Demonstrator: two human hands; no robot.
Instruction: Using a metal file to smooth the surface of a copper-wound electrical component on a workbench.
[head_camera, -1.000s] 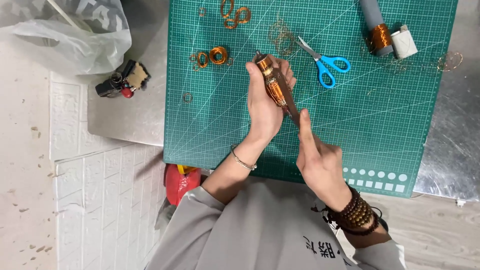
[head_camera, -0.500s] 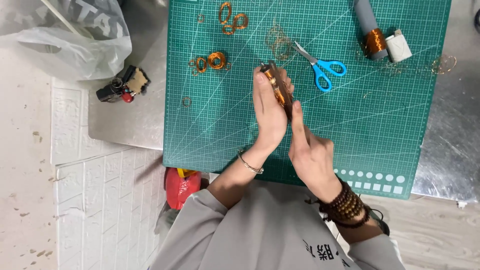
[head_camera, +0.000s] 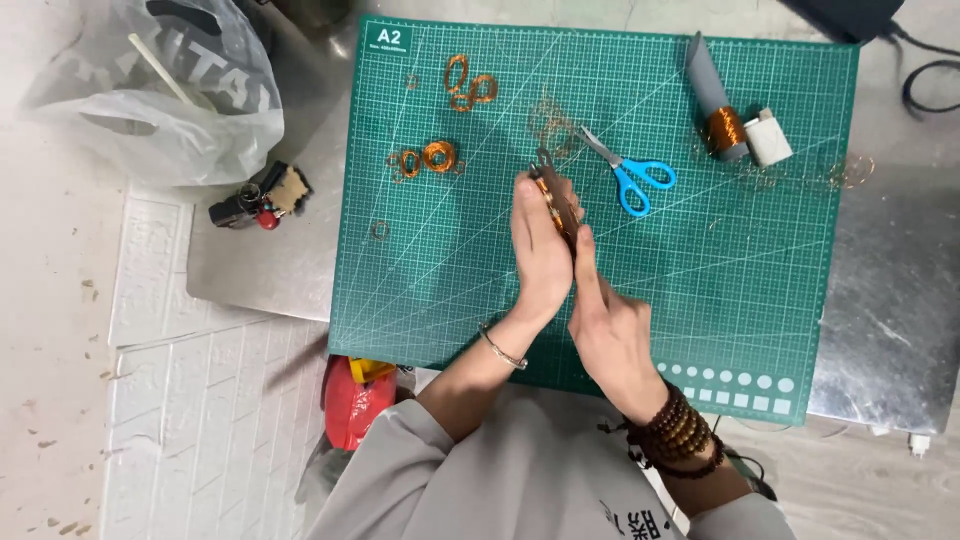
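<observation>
Both your hands have closed in since a second ago: then the right hand sat lower, apart from the left; now its fingers lie flat against the left palm with the rod pressed between them.

Your left hand (head_camera: 540, 245) wraps around the rod (head_camera: 556, 200), a slim brown stick wound with copper wire, its tip poking out at 12 o'clock. Your right hand (head_camera: 605, 330) is flat rather than curled, fingers extended along the rod. It sits above the mat (head_camera: 760, 290), middle of it, with scissors (head_camera: 630, 175) just at 1 o'clock and wire coils (head_camera: 425, 158) at 10 o'clock.

I judge the rod light and stiff, but the winding is fine, slick and easily scuffed or unravelled. Hold it by the bare ends, pinching gently, not squeezing the coil.
</observation>
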